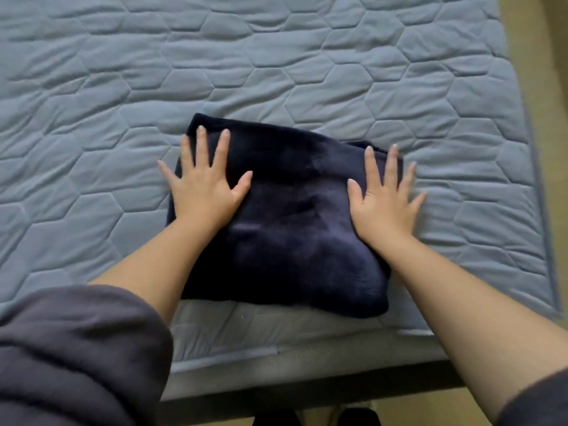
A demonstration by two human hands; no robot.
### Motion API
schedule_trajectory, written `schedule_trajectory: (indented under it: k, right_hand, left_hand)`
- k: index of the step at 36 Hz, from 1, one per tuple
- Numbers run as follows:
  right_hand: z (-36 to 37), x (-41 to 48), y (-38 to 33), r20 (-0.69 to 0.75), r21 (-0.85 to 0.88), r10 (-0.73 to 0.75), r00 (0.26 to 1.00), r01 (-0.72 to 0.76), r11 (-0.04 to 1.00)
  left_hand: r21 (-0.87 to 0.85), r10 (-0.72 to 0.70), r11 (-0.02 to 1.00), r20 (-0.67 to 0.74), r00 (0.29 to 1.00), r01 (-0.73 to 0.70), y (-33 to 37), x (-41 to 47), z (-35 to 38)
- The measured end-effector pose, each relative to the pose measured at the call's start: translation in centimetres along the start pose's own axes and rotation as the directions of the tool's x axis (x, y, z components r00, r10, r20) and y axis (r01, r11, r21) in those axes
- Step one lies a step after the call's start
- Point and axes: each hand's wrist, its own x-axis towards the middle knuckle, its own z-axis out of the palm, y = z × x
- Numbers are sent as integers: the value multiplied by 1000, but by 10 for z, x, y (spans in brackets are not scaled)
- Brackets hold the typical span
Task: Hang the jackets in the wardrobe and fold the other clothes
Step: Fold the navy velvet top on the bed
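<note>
On the bed [276,56], our left hand [203,189] and right hand [384,204] press flat, fingers spread, on the folded navy garment [292,216], whose long axis runs roughly 9 to 3 o'clock.

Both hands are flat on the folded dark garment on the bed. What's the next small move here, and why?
Probably one outward smoothing stroke with both hands, then lift off. The dark garment lies folded into a compact block near the mattress edge. The left hand and right hand are spread flat on its two sides, and its near edge looks bulged and uneven.

Flat hands [292,192] — folded navy garment [295,229] — bed [276,56]
</note>
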Motion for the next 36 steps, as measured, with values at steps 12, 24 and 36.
schedule_trajectory:
  k: [12, 24, 36]
  right_hand:
    - [-3, -102, -37, -35, -35, -312, 949, 311, 950]
    - [40, -100, -2, -176, 174, -93, 980, 124, 977]
    - [-11, -101, 33, 627, 779, -37, 778, -625, 52]
  left_hand:
    - [-40, 312, 949, -20, 950, -312, 20, -87, -14]
    - [25, 185, 983, -68, 980, -184, -15, -73, 25]
    - [-597, 7, 131, 799, 601, 792, -46, -80, -41]
